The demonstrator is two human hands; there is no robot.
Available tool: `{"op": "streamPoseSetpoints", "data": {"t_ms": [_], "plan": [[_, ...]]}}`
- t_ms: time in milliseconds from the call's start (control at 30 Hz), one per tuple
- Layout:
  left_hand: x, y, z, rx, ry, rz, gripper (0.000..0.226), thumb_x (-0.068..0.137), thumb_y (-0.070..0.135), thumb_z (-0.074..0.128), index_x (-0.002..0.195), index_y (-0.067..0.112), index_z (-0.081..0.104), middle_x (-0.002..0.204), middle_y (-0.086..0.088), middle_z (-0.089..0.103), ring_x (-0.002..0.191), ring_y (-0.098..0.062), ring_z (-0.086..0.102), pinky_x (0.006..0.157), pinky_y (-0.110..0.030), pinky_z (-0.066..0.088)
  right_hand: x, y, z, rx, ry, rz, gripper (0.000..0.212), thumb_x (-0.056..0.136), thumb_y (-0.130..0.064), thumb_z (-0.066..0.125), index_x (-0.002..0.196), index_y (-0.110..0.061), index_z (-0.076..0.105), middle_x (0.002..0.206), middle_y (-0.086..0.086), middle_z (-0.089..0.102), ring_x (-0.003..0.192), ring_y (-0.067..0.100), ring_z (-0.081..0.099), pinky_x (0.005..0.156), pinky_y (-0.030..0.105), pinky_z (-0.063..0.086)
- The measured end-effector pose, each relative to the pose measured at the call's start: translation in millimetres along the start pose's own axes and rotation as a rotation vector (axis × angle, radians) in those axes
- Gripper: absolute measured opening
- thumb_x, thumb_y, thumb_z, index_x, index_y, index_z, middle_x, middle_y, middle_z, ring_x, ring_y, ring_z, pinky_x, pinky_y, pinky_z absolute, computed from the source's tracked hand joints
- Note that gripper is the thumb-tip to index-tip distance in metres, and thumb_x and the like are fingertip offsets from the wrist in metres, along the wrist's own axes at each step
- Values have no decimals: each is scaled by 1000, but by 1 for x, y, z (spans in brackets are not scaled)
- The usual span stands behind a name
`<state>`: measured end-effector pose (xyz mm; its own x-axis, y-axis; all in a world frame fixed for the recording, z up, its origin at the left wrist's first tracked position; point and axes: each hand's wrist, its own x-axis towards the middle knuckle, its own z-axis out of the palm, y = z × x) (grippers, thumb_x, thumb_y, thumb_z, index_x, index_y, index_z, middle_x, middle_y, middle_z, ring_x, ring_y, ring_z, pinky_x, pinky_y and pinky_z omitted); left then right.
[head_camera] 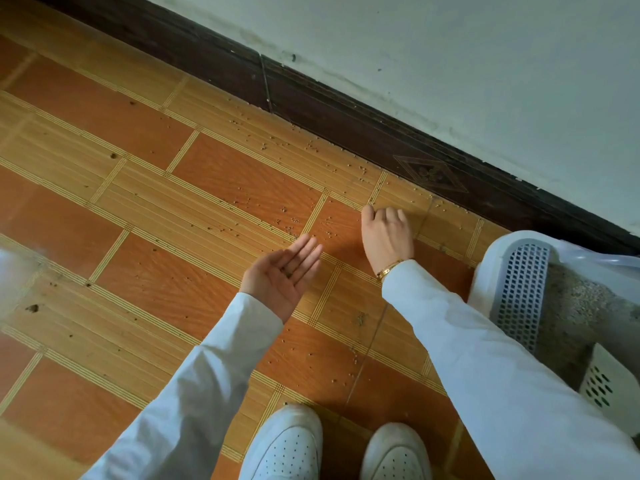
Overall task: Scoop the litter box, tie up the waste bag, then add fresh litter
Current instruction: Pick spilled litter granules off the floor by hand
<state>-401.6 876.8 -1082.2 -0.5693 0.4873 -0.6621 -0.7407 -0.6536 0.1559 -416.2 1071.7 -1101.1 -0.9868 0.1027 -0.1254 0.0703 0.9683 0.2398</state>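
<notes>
Orange-and-tan floor (pixel 214 174) tiles run up to a dark skirting and pale wall, with litter grains (pixel 277 216) scattered toward twelve o'clock. At centre the left hand (pixel 282 271) lies palm-up, fingers straight, a few grains resting on it, probably serving as a tray. At one o'clock from it the right hand (pixel 386 233) reaches down, fingers curled to the floor; whether that grip has pinched a grain is hidden by the knuckles. At three o'clock the litter box (pixel 519 292) is cut off by the frame edge, grey litter inside. No scoop or waste bag can be made out with certainty.
</notes>
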Motion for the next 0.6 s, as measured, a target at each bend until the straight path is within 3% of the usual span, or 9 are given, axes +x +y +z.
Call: {"op": "streamPoseSetpoints", "data": {"t_ms": [167, 233, 300, 400, 500, 600], "plan": [[7, 4, 7, 1, 31, 27, 41, 92, 14, 32, 120, -5, 56, 125, -17, 61, 115, -30, 59, 102, -39, 42, 1, 0, -8, 70, -12, -36, 24, 97, -4, 31, 114, -2, 48, 97, 13, 68, 95, 28, 61, 91, 38, 42], [10, 4, 11, 12, 53, 41, 41, 92, 14, 32, 119, -5, 56, 122, -17, 62, 113, -29, 60, 101, -38, 43, -4, -10, -23, 175, 93, -101, 16, 97, -9, 44, 104, -1, 56, 81, 11, 69, 77, 25, 63, 78, 36, 48], [12, 2, 15, 36, 77, 58, 41, 93, 16, 31, 115, -4, 59, 113, -16, 67, 104, -25, 65, 91, -33, 50, -13, -28, -33, 342, 248, -231, 6, 90, -10, 57, 88, -6, 60, 64, 6, 65, 60, 20, 57, 60, 31, 46], [16, 2, 18, 73, 124, 78, 40, 93, 17, 31, 97, 0, 67, 91, -11, 70, 78, -19, 70, 70, -27, 55, -19, -45, -39, 539, 267, -368, 10, 92, -19, 50, 87, -14, 57, 65, 1, 62, 62, 18, 55, 60, 29, 44], [17, 7, 16, 18, 72, 72, 40, 92, 13, 32, 110, -4, 62, 110, -16, 69, 102, -25, 66, 91, -34, 51, 0, -25, -33, 673, 133, -101, 32, 98, -31, 31, 93, -8, 53, 68, 4, 57, 65, 22, 54, 64, 38, 49], [17, 13, 12, -16, 42, 66, 41, 91, 11, 32, 115, -4, 61, 121, -17, 64, 113, -28, 60, 98, -38, 49, 20, 11, -19, 404, 138, 125, 34, 99, -36, 34, 100, -6, 51, 72, 8, 58, 72, 25, 58, 71, 36, 48]]}}
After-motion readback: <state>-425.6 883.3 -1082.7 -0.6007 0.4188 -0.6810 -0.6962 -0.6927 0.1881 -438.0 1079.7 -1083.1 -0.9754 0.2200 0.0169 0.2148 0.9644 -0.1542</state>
